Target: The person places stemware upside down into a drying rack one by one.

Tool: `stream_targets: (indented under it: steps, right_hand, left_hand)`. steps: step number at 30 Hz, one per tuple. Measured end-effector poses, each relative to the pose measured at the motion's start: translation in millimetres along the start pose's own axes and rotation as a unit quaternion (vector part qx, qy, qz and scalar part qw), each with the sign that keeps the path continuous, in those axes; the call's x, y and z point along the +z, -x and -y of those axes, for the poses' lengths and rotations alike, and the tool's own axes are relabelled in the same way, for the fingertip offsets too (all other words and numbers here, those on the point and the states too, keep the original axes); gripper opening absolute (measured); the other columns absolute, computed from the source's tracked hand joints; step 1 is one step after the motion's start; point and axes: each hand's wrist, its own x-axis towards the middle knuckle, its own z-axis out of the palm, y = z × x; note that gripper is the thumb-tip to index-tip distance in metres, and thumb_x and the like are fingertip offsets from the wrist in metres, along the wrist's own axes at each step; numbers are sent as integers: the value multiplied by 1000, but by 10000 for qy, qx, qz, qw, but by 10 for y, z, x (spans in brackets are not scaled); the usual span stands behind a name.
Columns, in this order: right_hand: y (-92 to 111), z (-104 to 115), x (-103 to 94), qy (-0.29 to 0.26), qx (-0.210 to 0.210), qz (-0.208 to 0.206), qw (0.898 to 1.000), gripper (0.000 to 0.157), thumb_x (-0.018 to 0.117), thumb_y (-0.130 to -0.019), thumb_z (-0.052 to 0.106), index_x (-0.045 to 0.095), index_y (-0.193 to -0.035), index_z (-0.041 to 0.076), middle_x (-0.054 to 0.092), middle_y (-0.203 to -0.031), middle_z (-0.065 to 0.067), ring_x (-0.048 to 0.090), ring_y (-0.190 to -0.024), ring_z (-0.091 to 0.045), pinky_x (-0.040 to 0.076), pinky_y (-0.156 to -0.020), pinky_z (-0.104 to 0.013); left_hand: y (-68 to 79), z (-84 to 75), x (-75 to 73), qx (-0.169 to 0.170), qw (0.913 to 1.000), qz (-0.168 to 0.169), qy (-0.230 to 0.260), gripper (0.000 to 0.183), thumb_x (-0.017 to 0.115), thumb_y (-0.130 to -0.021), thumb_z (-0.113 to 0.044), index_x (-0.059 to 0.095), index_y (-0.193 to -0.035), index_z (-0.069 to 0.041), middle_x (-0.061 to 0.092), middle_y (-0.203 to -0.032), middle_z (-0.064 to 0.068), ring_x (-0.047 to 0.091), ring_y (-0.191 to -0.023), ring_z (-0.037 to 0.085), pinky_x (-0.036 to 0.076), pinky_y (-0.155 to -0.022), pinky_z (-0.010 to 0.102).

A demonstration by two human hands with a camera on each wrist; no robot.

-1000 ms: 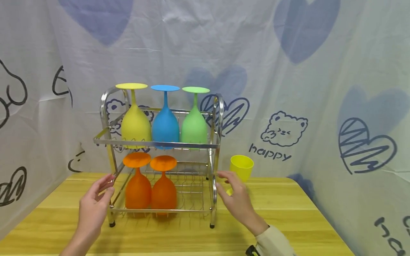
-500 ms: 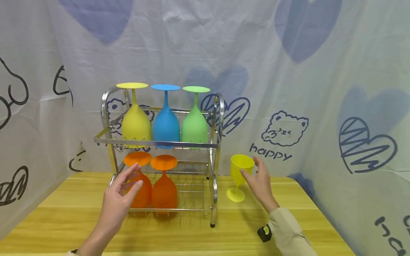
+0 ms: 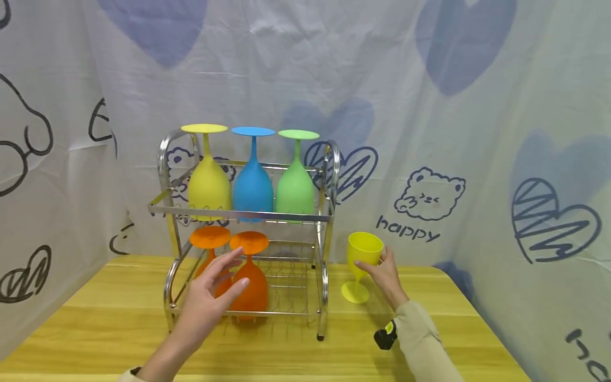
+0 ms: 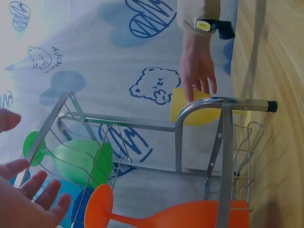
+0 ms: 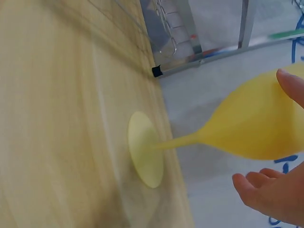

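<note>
A yellow goblet [image 3: 364,249] stands upright on the table, right of the rack. My right hand [image 3: 385,276] is at its bowl, the thumb overlapping the near side. In the right wrist view a gap shows between the lower fingers [image 5: 256,183] and the yellow bowl; I cannot tell whether the thumb touches. My left hand [image 3: 207,300], fingers spread and holding nothing, is before the rack's lower tier, partly covering two upside-down orange goblets [image 3: 250,289]. Upside down on the upper tier are yellow [image 3: 209,188], blue [image 3: 253,185] and green [image 3: 296,191] goblets.
The two-tier metal rack [image 3: 258,215] stands left of the table's middle, with bare wire right of the orange goblets. A wooden table [image 3: 267,355] lies beneath, and a printed white curtain [image 3: 258,69] hangs behind and at the sides.
My right hand has gone from the rack's right side to the yellow goblet's bowl. My left hand has left the rack's left side and moved right, before the orange goblets.
</note>
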Motion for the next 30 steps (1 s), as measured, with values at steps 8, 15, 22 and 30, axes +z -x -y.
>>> stream_targets:
  steps: [8, 15, 22, 30]
  right_hand:
    - [-23, -137, 32, -164, -13, 69, 9998, 102, 77, -79, 11, 6, -151, -4, 17, -151, -35, 23, -136, -48, 24, -112, -55]
    - [-3, -146, 44, -186, -46, 27, 9998, 96, 76, -82, 16, 12, -149, -7, 21, -149, -33, 25, -136, -46, 23, -112, -56]
    - [91, -187, -49, -49, -146, 79, 9999, 95, 77, -83, 20, 14, -148, -6, 25, -148, -33, 30, -133, -46, 28, -110, -56]
    - [210, -104, -156, 214, -226, 212, 9993, 94, 78, -82, 25, 17, -148, -4, 28, -147, -31, 32, -132, -45, 31, -109, -55]
  left_hand:
    - [38, 34, 119, -207, 9986, 477, -95, 58, 72, -88, -13, 49, -141, -11, 49, -139, 4, 49, -123, 26, 44, -101, 30]
    - [56, 77, 246, -104, 9971, 747, -126, 63, 76, -84, -15, 50, -141, -15, 49, -141, 1, 47, -126, 26, 40, -104, 48]
    - [36, 135, 337, -278, 9953, 916, -151, 68, 79, -81, -17, 49, -141, -15, 49, -140, 1, 47, -126, 26, 40, -104, 47]
    - [-12, 240, 353, -372, 9952, 890, -143, 65, 77, -83, -22, 49, -141, -14, 51, -138, 3, 48, -125, 28, 38, -104, 54]
